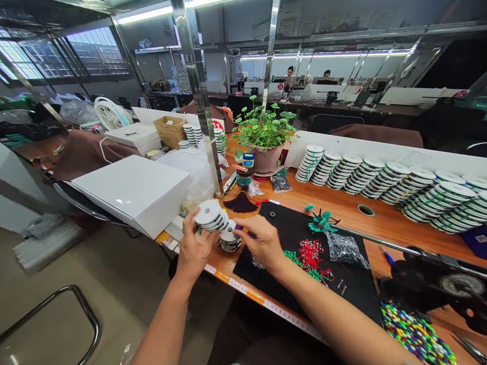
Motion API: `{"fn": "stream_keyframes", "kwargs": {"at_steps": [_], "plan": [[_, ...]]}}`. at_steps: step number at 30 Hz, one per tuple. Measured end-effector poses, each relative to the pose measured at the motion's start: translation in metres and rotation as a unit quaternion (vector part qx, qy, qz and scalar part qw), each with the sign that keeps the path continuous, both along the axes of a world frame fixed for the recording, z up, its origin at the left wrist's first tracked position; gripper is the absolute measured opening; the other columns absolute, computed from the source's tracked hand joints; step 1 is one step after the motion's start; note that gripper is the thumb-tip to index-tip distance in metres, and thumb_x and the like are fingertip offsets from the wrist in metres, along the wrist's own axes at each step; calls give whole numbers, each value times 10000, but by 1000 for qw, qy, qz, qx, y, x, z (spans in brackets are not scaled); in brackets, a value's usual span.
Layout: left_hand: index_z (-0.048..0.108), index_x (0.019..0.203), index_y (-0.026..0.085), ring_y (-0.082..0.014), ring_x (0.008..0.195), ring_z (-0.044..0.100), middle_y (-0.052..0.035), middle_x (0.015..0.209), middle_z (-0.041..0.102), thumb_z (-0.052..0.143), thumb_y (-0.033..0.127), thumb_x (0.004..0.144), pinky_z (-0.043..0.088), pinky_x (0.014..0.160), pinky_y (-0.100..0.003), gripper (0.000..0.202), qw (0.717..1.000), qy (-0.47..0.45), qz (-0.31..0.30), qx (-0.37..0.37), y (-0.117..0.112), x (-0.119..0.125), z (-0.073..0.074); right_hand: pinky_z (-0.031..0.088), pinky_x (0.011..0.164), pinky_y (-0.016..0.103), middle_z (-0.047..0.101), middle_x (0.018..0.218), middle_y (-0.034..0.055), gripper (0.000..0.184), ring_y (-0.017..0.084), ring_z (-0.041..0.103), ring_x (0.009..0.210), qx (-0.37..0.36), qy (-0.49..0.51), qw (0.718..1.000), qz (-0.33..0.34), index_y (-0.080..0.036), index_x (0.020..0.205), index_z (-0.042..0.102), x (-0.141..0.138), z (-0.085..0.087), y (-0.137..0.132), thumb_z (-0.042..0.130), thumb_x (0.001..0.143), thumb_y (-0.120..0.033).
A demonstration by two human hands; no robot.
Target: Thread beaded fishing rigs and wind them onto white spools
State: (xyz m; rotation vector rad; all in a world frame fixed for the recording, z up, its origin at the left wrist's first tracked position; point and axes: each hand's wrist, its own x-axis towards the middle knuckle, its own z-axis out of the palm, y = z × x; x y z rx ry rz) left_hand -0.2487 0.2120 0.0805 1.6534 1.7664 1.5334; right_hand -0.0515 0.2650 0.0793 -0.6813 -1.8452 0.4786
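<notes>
Behind the left hand (pixel 196 249), lower spools (pixel 231 244) are partly hidden.

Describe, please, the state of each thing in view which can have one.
Left hand: closed around the held spool stack
Held spool stack: tilted
Right hand: beside that stack, grip unclear
Table spools: stacked in columns
White box: closed
Black mat: spread flat
Red cords: heaped loosely
Mixed beads: loose, heaped
Ceiling light: lit
Potted plant: upright, leafy
</notes>
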Motion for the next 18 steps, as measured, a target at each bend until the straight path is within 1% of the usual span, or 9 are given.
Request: {"fn": "stream_keyframes", "kwargs": {"at_steps": [2,4,6,8,10,14,15,16,18], "plan": [[393,1420,248,-283,1204,628,-148,1322,624,782,403,792,500,1028,-451,755,999,-19,27,12,0,-7,0,529,755,345,763,944,58,212,212,678,818,12,-33,999,23,-232,1127,730,-8,-4,0,673,926,-191],[399,1418,252,-287,1182,642,-145,1305,638,786,412,787,499,1026,-463,757,1000,-13,19,-6,-2,-7,0,527,757,342,762,928,60,195,212,677,811,-8,-28,999,25,-215,1099,742,-9,-6,1,690,912,-194],[399,1424,266,-293,1201,633,-139,1310,642,770,412,803,484,1041,-481,737,999,13,-11,-31,-4,-1,-1,532,748,330,762,906,52,185,200,680,783,-63,33,997,-6,-209,1084,748,-3,-6,3,699,906,-223],[417,1416,272,-295,1242,607,-138,1340,626,747,402,827,468,1060,-487,688,998,45,-38,-38,-6,8,-3,536,721,315,762,907,45,206,184,676,744,-124,102,986,-45,-207,1102,742,6,-3,5,689,910,-262],[423,1420,263,-300,1254,596,-149,1361,607,742,400,830,480,1048,-479,685,997,59,-47,-33,-6,15,-6,534,698,308,760,910,41,235,175,664,714,-153,128,977,-68,-204,1114,739,16,0,5,687,907,-300],[238,1545,252,-319,1221,610,-158,1284,642,830,397,736,511,1004,-487,1014,997,34,-32,-58,-3,18,-6,533,722,321,763,935,43,225,177,655,734,-127,88,984,-86,-213,1095,749,28,5,3,690,899,-306],[226,1554,256,-323,1231,603,-157,1297,636,850,383,712,513,1005,-483,1056,997,30,-34,-68,-2,18,-5,533,723,324,764,924,43,216,179,656,736,-114,75,987,-87,-216,1095,750,29,5,1,684,905,-297],[255,1547,259,-324,1247,593,-155,1325,621,856,367,703,516,1008,-472,1041,996,27,-41,-75,-1,18,-5,533,720,327,764,909,44,209,181,656,730,-101,62,989,-85,-217,1096,749,29,5,0,676,913,-288],[385,1484,248,-319,1264,584,-146,1359,605,841,342,716,521,1012,-447,898,995,22,-58,-75,1,19,-4,529,700,333,759,869,44,197,182,645,696,-67,37,994,-81,-219,1096,748,29,4,-2,663,928,-278]]}}
